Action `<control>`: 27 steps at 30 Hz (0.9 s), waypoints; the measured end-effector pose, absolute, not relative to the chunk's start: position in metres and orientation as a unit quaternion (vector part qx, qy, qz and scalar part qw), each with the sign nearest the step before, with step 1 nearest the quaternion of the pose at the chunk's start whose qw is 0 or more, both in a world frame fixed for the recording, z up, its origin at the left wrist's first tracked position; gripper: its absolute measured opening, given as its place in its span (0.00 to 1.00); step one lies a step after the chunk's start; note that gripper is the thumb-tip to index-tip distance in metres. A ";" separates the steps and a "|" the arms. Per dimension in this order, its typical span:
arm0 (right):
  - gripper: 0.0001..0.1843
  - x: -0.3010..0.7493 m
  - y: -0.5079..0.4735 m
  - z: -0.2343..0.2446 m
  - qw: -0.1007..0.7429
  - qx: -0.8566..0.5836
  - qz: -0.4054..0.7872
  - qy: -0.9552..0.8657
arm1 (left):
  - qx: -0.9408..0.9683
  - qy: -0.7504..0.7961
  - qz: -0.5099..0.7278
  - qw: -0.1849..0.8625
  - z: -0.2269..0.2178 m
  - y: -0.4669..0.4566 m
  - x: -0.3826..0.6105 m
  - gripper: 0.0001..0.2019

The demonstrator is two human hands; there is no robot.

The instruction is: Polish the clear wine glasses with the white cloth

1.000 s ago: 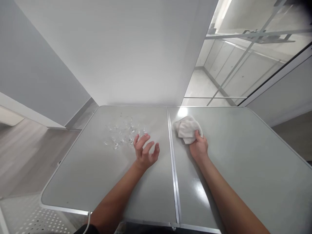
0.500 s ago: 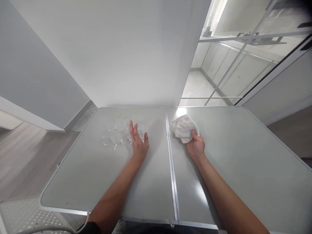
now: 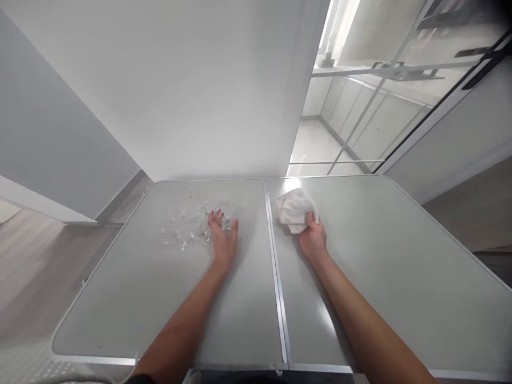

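Our table is a plain pale grey, with a shiny silver strip running from 12 to 6 o'clock down its middle. The cloth just right of that strip is white and unpatterned. The glasses at about 11 o'clock are clear, no tint we can spot. The wall behind is white. At 9 o'clock the floor looks like light wood grain, though it's blurry. At 7 o'clock there's a white panel dotted with small holes. The frame at 2 o'clock is black.
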State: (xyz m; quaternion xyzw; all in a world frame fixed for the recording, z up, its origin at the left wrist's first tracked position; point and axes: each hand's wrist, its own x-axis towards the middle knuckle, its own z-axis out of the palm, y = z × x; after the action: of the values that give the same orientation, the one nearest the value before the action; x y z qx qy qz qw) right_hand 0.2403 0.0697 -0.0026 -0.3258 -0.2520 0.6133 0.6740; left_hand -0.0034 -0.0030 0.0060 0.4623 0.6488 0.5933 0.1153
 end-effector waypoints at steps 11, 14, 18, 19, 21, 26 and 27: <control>0.24 0.230 0.052 0.010 0.600 -0.439 0.524 -0.416 | 0.681 0.578 0.448 -0.035 0.004 -0.005 0.006 0.28; 0.19 0.225 0.035 0.019 0.534 -0.411 0.460 -0.578 | 0.717 0.553 0.419 -0.066 0.001 -0.007 0.009 0.28; 0.16 0.221 0.022 0.024 0.486 -0.373 0.412 -0.675 | 0.737 0.540 0.398 -0.081 -0.001 -0.009 0.007 0.26; 0.16 0.220 0.021 0.024 0.478 -0.370 0.419 -0.677 | 0.741 0.538 0.392 -0.089 -0.001 -0.008 0.006 0.25; 0.16 0.218 0.022 0.024 0.463 -0.362 0.451 -0.673 | 0.748 0.532 0.378 -0.116 -0.003 -0.008 0.004 0.24; 0.22 0.222 0.026 0.030 0.434 -0.329 0.532 -0.648 | 0.771 0.490 0.370 -0.168 -0.005 -0.007 0.002 0.23; 0.24 0.224 0.027 0.033 0.428 -0.326 0.540 -0.647 | 0.776 0.482 0.371 -0.167 -0.005 -0.007 0.001 0.23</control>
State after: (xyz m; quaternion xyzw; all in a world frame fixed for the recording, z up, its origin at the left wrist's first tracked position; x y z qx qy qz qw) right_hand 0.2235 0.0266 0.0326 -0.3258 -0.6473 0.5400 0.4281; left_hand 0.0014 -0.0068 -0.0051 0.7758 0.4823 0.3709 -0.1674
